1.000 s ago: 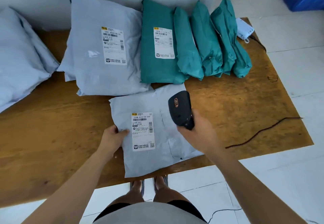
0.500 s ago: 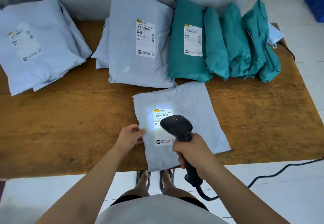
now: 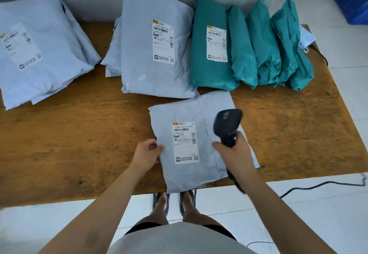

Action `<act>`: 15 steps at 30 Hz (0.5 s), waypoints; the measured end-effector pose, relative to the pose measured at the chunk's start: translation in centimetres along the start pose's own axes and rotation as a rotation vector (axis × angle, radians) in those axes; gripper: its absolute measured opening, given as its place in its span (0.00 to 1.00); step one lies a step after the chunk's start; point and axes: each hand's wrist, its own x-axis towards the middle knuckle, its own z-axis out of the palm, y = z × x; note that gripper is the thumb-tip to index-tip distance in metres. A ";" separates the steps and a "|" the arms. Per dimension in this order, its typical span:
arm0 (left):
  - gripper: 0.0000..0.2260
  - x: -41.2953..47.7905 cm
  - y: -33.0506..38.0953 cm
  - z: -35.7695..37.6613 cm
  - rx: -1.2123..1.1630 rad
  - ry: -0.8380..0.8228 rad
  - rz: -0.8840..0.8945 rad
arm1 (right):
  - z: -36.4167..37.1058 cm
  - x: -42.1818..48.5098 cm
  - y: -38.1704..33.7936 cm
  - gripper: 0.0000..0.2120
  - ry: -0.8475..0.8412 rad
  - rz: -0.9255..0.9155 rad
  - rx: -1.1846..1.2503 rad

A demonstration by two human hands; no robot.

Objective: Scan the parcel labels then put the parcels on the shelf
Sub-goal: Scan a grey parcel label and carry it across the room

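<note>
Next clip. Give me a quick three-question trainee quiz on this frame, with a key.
1. True or false: the left hand holds the scanner.
2. The left hand grips which parcel? A) a teal one B) the grey parcel overhanging the table C) the far-left grey one
3. Fill in: the large code on that parcel's label reads ____.
Key: 1 false, the right hand holds it; 2 B; 3 C313.

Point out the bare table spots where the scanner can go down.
Widest bare table: left of the held grey parcel, in front of the left grey stack. Another patch lies right of that parcel, in front of the teal parcels. The back row along the wall is crowded, parcels overlapping.
</note>
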 end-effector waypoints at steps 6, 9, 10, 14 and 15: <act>0.04 0.1 0.6 -2.9 0.062 0.150 0.086 | -4.1 8.8 4.1 0.19 0.158 -0.064 -0.393; 0.05 0.3 0.6 -4.0 0.090 0.155 0.081 | -4.5 11.3 5.4 0.20 0.195 -0.023 -0.464; 0.06 0.3 0.6 -4.2 0.120 0.149 0.083 | -4.5 11.7 5.7 0.20 0.200 -0.022 -0.492; 0.07 0.2 0.4 -4.8 0.110 0.195 0.057 | -4.1 12.2 6.2 0.25 0.224 0.002 -0.689; 0.07 0.2 0.5 -4.9 0.084 0.201 0.041 | -3.9 12.1 5.9 0.30 0.243 0.032 -0.739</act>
